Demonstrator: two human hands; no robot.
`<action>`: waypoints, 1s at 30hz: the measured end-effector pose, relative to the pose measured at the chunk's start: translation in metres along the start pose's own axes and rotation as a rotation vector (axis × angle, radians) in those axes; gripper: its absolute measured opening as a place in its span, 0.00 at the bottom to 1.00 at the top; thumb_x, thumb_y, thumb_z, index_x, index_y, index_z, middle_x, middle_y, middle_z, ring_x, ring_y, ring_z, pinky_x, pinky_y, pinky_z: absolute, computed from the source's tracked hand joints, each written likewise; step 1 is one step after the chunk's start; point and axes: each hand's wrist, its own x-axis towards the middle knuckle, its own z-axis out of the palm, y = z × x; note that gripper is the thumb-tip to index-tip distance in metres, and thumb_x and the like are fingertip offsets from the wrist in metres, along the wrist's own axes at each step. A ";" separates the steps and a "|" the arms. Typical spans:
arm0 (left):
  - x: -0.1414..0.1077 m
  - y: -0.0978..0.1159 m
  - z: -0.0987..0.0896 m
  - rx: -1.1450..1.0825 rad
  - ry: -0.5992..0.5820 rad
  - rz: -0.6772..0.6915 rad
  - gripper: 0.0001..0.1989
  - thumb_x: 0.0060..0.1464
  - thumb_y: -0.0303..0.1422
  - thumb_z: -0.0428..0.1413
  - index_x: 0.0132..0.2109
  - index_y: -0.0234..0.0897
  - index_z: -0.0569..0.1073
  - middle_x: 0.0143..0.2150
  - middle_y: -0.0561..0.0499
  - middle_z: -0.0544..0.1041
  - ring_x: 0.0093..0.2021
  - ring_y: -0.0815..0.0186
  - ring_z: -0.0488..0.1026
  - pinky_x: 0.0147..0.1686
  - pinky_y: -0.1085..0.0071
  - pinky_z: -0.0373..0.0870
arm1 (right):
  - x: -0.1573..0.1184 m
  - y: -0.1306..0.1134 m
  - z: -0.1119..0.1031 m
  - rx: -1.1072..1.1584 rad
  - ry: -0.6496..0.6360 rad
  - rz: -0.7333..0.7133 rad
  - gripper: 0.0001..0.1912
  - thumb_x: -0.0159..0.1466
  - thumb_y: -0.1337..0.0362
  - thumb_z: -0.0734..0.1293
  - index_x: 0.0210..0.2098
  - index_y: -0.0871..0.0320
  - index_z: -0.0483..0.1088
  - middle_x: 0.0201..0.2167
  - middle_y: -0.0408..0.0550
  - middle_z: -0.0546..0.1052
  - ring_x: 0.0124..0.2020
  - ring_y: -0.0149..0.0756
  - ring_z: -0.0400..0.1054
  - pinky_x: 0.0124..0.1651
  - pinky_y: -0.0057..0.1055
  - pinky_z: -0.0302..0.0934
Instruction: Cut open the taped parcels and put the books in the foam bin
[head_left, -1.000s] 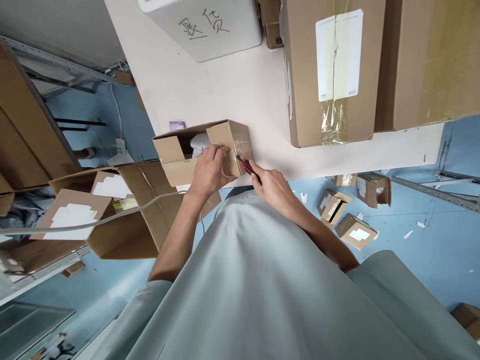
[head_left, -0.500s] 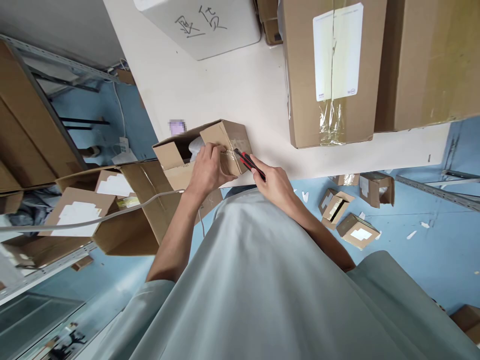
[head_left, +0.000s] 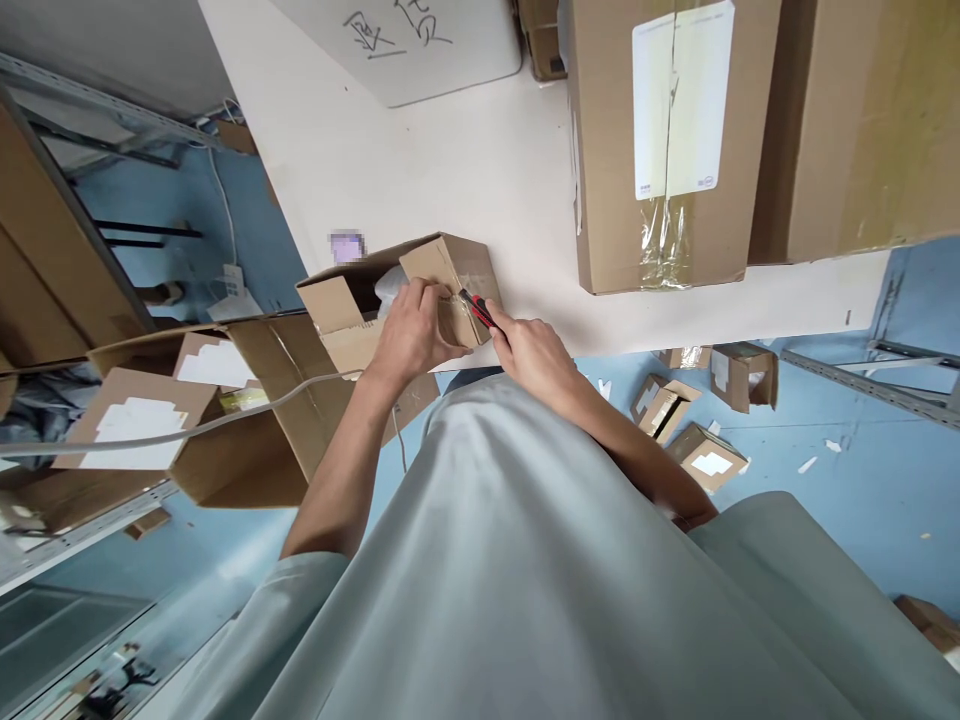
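A small cardboard box [head_left: 474, 270] sits at the near edge of the white table [head_left: 480, 160], its flaps partly raised. Whitish plastic wrapping [head_left: 388, 288] shows inside it. My left hand [head_left: 412, 330] grips the box's near flap, fingers over the top and thumb along the side. In my right hand [head_left: 532, 352] is a red and black box cutter [head_left: 478, 308], its tip against the taped right end of the box. Whether the blade is in the cardboard I cannot tell.
Large taped cartons [head_left: 679, 240] stand at the right of the table, and a white container with handwriting [head_left: 442, 50] at the back. A big open carton [head_left: 247, 450] is at my left, crossed by a grey cable [head_left: 247, 412]. Several small boxes [head_left: 705, 455] lie on the blue floor.
My right hand has moved left and slightly up, with more of the box cutter now covered by it. The left hand keeps its hold on the box. The view has shifted slightly.
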 end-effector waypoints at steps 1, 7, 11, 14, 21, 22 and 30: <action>0.000 0.001 0.000 -0.003 -0.009 0.002 0.44 0.47 0.48 0.77 0.65 0.42 0.68 0.63 0.36 0.73 0.61 0.37 0.73 0.62 0.42 0.74 | -0.002 0.000 0.000 0.001 -0.008 -0.003 0.31 0.84 0.65 0.56 0.84 0.60 0.59 0.50 0.59 0.89 0.50 0.52 0.83 0.53 0.38 0.70; -0.004 0.009 0.001 -0.027 -0.009 -0.009 0.43 0.48 0.45 0.77 0.66 0.43 0.67 0.67 0.34 0.71 0.66 0.34 0.71 0.65 0.37 0.72 | -0.007 0.005 0.001 0.016 0.001 -0.002 0.31 0.84 0.62 0.57 0.83 0.60 0.60 0.48 0.60 0.89 0.49 0.53 0.84 0.55 0.41 0.72; -0.003 0.010 -0.001 -0.047 0.039 0.063 0.45 0.49 0.47 0.78 0.67 0.43 0.65 0.76 0.30 0.64 0.77 0.33 0.62 0.73 0.33 0.66 | -0.011 0.000 -0.003 0.013 -0.006 0.022 0.31 0.84 0.61 0.59 0.83 0.62 0.60 0.47 0.63 0.89 0.48 0.56 0.84 0.57 0.45 0.74; -0.002 0.009 -0.002 -0.067 0.028 0.059 0.47 0.50 0.52 0.78 0.68 0.45 0.65 0.80 0.32 0.60 0.82 0.35 0.57 0.75 0.33 0.65 | -0.016 -0.004 -0.005 -0.008 -0.036 0.040 0.31 0.84 0.63 0.58 0.83 0.61 0.60 0.47 0.63 0.88 0.48 0.54 0.84 0.58 0.46 0.73; -0.001 0.008 -0.002 -0.138 0.016 0.050 0.47 0.54 0.61 0.74 0.68 0.43 0.65 0.81 0.30 0.58 0.83 0.36 0.57 0.75 0.35 0.67 | -0.015 -0.002 -0.003 0.012 -0.021 0.034 0.32 0.83 0.63 0.58 0.84 0.61 0.58 0.45 0.60 0.88 0.47 0.52 0.83 0.56 0.42 0.73; -0.001 0.009 -0.002 -0.140 0.011 0.043 0.47 0.54 0.62 0.73 0.68 0.43 0.65 0.82 0.31 0.57 0.83 0.36 0.57 0.74 0.35 0.67 | -0.015 -0.002 -0.004 0.016 -0.019 0.037 0.32 0.83 0.63 0.58 0.84 0.61 0.58 0.45 0.60 0.88 0.46 0.52 0.83 0.56 0.42 0.73; 0.001 0.012 -0.006 -0.146 -0.022 0.005 0.48 0.52 0.62 0.75 0.68 0.46 0.65 0.81 0.36 0.60 0.82 0.34 0.58 0.71 0.35 0.71 | -0.017 -0.002 -0.010 0.040 0.015 0.028 0.32 0.84 0.64 0.55 0.85 0.59 0.57 0.47 0.58 0.89 0.47 0.51 0.83 0.54 0.39 0.71</action>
